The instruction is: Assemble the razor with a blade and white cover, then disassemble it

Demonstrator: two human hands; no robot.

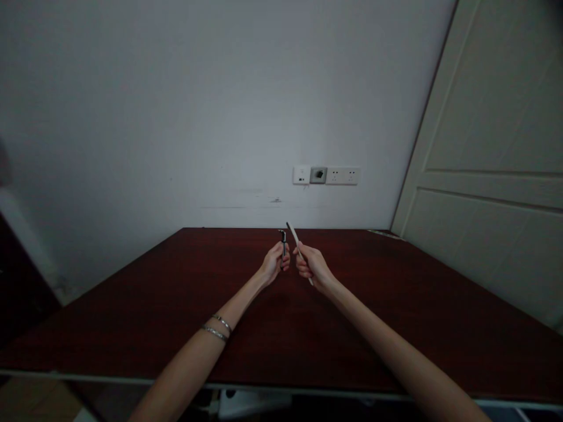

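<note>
Above the middle of the table, both hands are raised close together but apart. My left hand (276, 258) is closed around a slim, dark upright object (283, 249) with a bent dark top and a pale edge; its exact kind is too small to make out. In my right hand (310, 262) is a thin white stick (294, 233) with a dark tip, gripped with the fingers wrapped round it. The stick tilts up toward the left, and its lower end shows beneath the fist. The stick's tip and the dark object's top are near each other without touching.
A dark red table (153, 316) spreads beneath my arms. Behind it stands a pale wall with a row of sockets (343, 176). A light panelled door (492, 146) rises at the right. White and dark items (253, 404) show under the table's front edge.
</note>
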